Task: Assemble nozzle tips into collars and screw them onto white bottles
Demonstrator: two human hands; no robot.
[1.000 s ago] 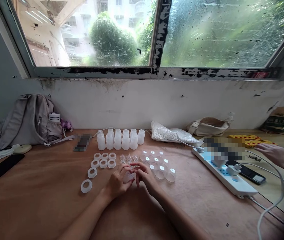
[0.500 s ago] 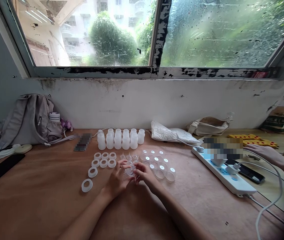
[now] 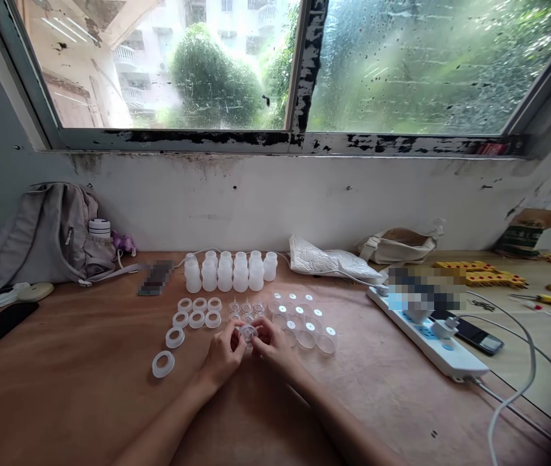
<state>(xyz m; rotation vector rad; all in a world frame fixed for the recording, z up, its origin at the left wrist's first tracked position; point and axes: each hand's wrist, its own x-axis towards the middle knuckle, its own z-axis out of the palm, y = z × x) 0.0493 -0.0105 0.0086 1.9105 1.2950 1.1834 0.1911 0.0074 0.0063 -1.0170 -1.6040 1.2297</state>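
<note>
Here we look down upon a brown tabletop [image 3: 86,388], with two bare hands meeting near its middle. The left hand [image 3: 226,355] pinches one side of a clear round piece [image 3: 248,332], its thumb and fingertips drawn close upon the rim. The right hand [image 3: 274,343] grips the opposite side in the same narrow manner, so that we find the piece held between the two sets of fingertips. Whether it touches the table, we cannot tell.

Directly behind the fingers we note small pointed transparent parts [image 3: 247,305], the nearer ones partly hidden. To the left lie eight white rings [image 3: 196,325]: two rows of three, then two single rings set apart toward the viewer. To the right we count nine transparent cups [image 3: 306,338] in three rows, each marked with a white spot. Farther back, near the wall [image 3: 169,200], a cluster of frosted bottles [image 3: 240,275] stands upright.

At the periphery we observe a grey backpack [image 3: 47,233] at far left, with a flat black object [image 3: 1,330] in front of it. On the right, a white packet [image 3: 324,257] rests near a beige bag [image 3: 398,246], and a white power strip [image 3: 464,362] lies aslant beside a dark phone [image 3: 482,333].
</note>
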